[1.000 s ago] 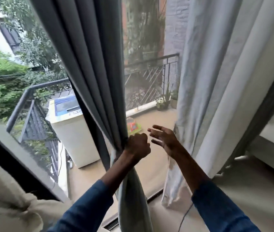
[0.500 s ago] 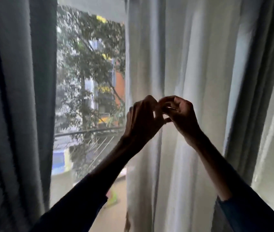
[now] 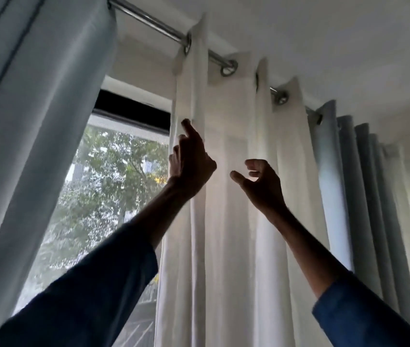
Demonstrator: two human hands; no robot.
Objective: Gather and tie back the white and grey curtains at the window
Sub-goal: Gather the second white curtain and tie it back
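Note:
A white curtain (image 3: 226, 221) hangs in folds from a metal rod (image 3: 148, 20) in the middle of the view. A grey curtain (image 3: 31, 136) fills the left side, and more grey curtain (image 3: 364, 191) hangs bunched to the right of the white one. My left hand (image 3: 190, 160) is raised against the white curtain's left edge, fingers pointing up and touching the cloth. My right hand (image 3: 261, 182) is lifted in front of the white curtain with fingers loosely curled and holds nothing.
The window glass (image 3: 103, 196) shows trees between the grey and white curtains. A dark window frame (image 3: 133, 106) runs across the top of the glass. The white ceiling (image 3: 324, 46) is above the rod.
The view has swung up from the balcony floor to the curtain rod. My hands, together at the white curtain half a second ago, have separated and risen; the left had gripped the grey curtain before.

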